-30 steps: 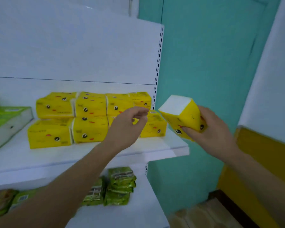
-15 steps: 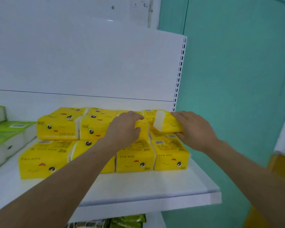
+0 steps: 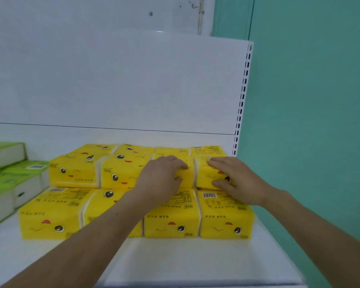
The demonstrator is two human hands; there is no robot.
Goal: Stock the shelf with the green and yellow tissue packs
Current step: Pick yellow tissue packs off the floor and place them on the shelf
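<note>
Yellow tissue packs with cartoon faces stand two layers high on the white shelf [image 3: 175, 262]. My right hand [image 3: 237, 181] grips the rightmost upper yellow pack [image 3: 206, 176], fingers over its top and thumb on its front; the pack sits on the lower pack [image 3: 222, 217]. My left hand [image 3: 160, 177] holds the neighbouring upper pack [image 3: 188, 175], fingers curled over its top edge. Green tissue packs [image 3: 13, 179] lie stacked at the left end of the shelf.
The shelf's white back panel [image 3: 123, 90] rises behind the packs, with a slotted upright [image 3: 242, 96] at its right edge. A teal wall [image 3: 310, 121] stands just right of the shelf. A strip of bare shelf lies in front of the yellow packs.
My right hand has brought the yellow pack from the air at the right onto the top layer's right end. My left hand moved onto the pack beside it. The view moved closer.
</note>
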